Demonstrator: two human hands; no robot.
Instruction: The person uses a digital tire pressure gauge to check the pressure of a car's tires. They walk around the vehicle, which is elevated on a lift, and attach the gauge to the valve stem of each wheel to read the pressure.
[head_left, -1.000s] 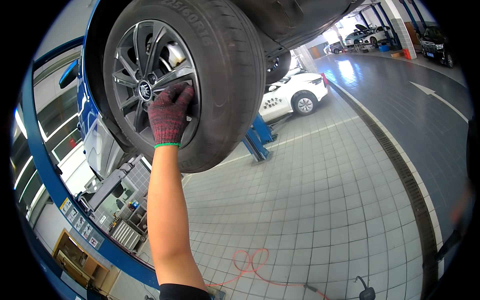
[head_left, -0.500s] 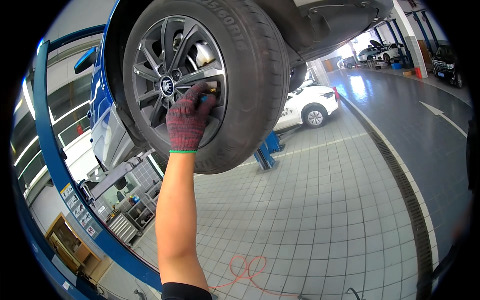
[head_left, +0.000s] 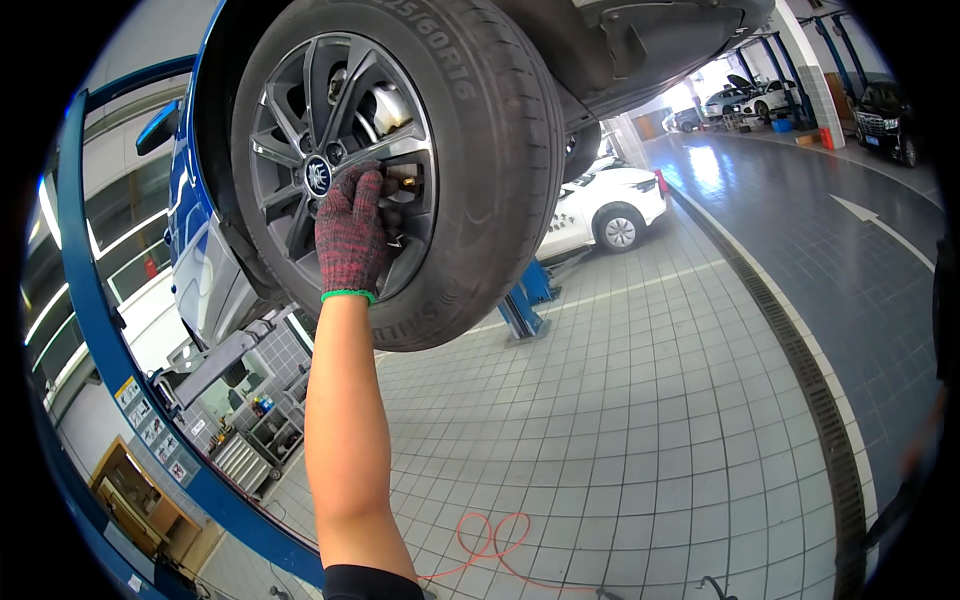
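Observation:
A dark knitted glove with red flecks and a green cuff covers my left hand (head_left: 350,235). It is raised to the alloy wheel (head_left: 408,146) of a lifted blue car (head_left: 190,215), just right of and below the round centre cap (head_left: 317,176). Its fingers are curled in against the lower spokes; whatever they hold is hidden. Through the spokes show a silver brake caliper (head_left: 390,108) and a small brass-coloured part (head_left: 408,182). The black tyre (head_left: 490,150) surrounds the rim. At the right rim, a blurred skin-toned shape (head_left: 912,455) may be my right arm; its fingers cannot be made out.
A blue lift post (head_left: 95,285) stands at left, with a lift arm (head_left: 225,362) under the car. Behind are a tool cabinet (head_left: 243,462) and a white car (head_left: 612,215). An orange hose (head_left: 490,553) loops over the tiled floor. A drain grate (head_left: 805,385) runs along the right.
My left hand has moved slightly left and down across the wheel, away from the brass-coloured part, which now shows more. The whole view has shifted slightly.

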